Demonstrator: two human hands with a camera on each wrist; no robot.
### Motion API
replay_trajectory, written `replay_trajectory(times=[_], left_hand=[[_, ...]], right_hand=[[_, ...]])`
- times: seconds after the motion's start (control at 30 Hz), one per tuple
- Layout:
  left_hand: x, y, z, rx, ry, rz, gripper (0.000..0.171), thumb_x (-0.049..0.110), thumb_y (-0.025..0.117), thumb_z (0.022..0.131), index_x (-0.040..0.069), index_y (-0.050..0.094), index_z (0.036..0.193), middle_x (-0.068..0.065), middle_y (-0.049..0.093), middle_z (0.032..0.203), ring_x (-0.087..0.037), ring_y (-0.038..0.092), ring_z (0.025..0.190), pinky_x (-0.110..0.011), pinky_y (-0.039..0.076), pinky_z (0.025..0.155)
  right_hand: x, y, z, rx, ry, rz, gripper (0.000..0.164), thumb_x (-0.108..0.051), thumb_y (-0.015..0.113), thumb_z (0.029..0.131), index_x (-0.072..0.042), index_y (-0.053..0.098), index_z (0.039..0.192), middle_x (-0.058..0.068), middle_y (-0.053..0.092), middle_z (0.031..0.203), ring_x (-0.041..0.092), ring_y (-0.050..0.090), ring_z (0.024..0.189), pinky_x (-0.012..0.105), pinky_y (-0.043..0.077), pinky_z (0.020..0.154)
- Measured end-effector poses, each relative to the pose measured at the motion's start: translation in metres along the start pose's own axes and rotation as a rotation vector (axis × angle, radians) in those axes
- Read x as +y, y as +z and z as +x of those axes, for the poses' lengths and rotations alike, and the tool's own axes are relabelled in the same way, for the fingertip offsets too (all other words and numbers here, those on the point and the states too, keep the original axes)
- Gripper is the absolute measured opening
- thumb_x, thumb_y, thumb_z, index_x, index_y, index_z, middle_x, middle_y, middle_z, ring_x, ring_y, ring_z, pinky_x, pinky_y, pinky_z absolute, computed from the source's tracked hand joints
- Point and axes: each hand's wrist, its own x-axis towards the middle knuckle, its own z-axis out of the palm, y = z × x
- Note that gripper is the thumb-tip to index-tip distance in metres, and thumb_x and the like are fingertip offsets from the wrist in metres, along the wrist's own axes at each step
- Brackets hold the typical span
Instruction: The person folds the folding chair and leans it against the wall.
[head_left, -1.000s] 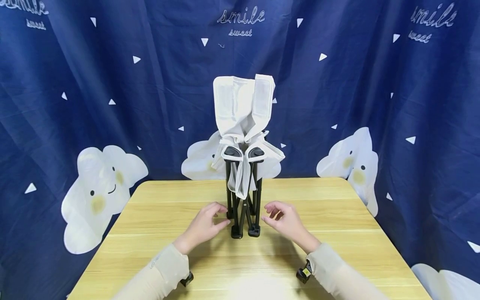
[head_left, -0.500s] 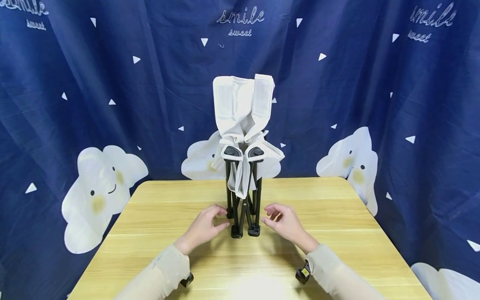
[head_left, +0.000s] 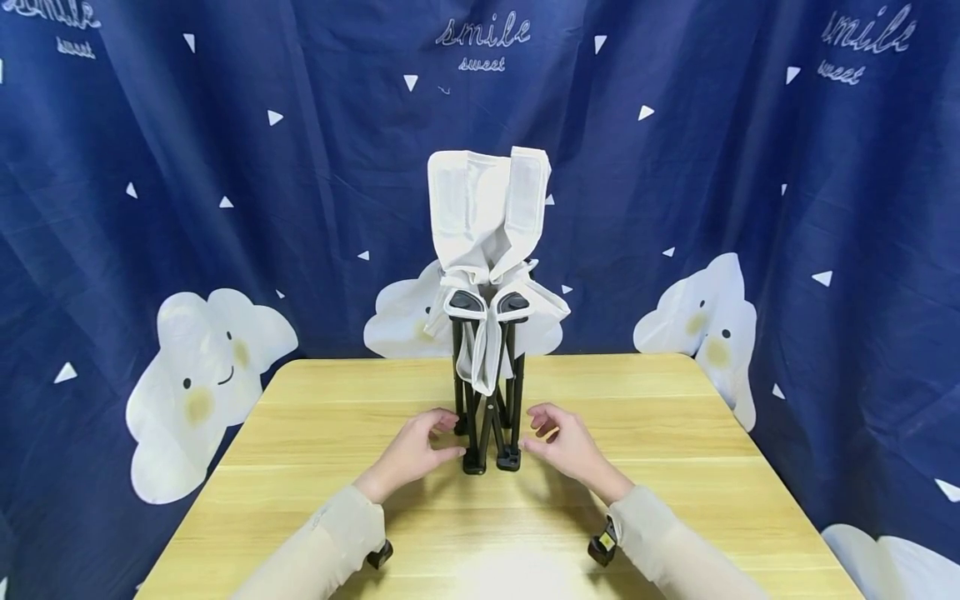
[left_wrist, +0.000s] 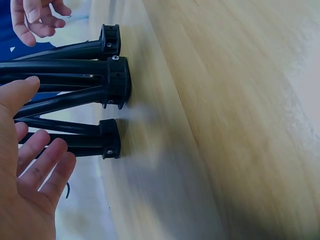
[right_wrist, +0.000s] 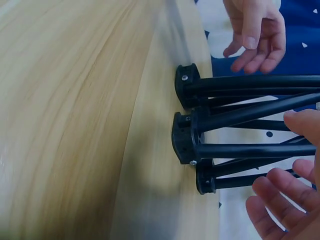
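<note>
A folded camp chair (head_left: pixel 487 200) of white fabric on a black tubular frame stands upright at the middle of the table. Its crossed legs (left_wrist: pixel 75 67) are bunched together and end in black plastic feet (right_wrist: pixel 186 140). My left hand (head_left: pixel 411 454) is just left of the legs, thumb and fingers spread and loosely bent, holding nothing. On the other side my right hand (head_left: pixel 570 446) mirrors it, fingers loosely bent with nothing in them. Both hands are close beside the legs near the feet; whether a fingertip touches a leg I cannot tell.
The pale wooden table (head_left: pixel 315 417) has a far edge behind the chair. A dark blue curtain (head_left: pixel 300 167) with white clouds and triangles hangs around the back and sides. Small black devices (head_left: pixel 602 546) sit under both wrists.
Both hands have drawn in very slightly toward the legs, the left to the right and the right to the left. The chair has not moved.
</note>
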Motion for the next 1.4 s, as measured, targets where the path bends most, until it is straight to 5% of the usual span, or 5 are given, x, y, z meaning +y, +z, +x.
replay_trajectory(times=[0.4,0.77,1.07,1.4], left_hand=[[-0.005,0.011,0.008,-0.002,-0.047,-0.210,0.073,0.020,0.092,0.085,-0.006,0.059,0.145,-0.025,0.070,0.135,-0.041,0.070,0.118,-0.056,0.060,0.103],[-0.005,0.026,0.012,0.030,-0.068,-0.254,0.077,0.016,0.093,0.084,-0.004,0.056,0.148,-0.022,0.070,0.134,-0.040,0.071,0.118,-0.052,0.063,0.100],[0.002,0.037,0.012,0.069,-0.031,-0.304,0.068,0.010,0.093,0.083,-0.007,0.058,0.139,-0.023,0.070,0.123,-0.042,0.073,0.113,-0.046,0.065,0.098],[0.005,0.046,0.011,0.106,-0.022,-0.315,0.053,0.005,0.089,0.087,-0.006,0.060,0.131,-0.021,0.071,0.116,-0.040,0.073,0.107,-0.046,0.066,0.095]], right_hand=[[-0.001,0.009,0.004,0.035,0.113,0.103,0.052,-0.008,0.090,0.082,0.002,0.069,0.129,0.027,0.074,0.114,0.028,0.073,0.094,0.027,0.062,0.082],[0.003,0.021,0.010,0.076,0.168,0.215,0.050,-0.002,0.088,0.083,0.004,0.068,0.129,0.024,0.075,0.114,0.034,0.075,0.099,0.029,0.065,0.080],[0.002,0.033,0.013,0.102,0.161,0.191,0.041,-0.001,0.087,0.084,0.001,0.070,0.122,0.017,0.077,0.105,0.023,0.074,0.093,0.027,0.063,0.080],[0.000,0.041,0.013,0.113,0.108,0.158,0.039,-0.004,0.088,0.085,0.004,0.071,0.119,0.017,0.077,0.100,0.018,0.071,0.091,0.048,0.065,0.091]])
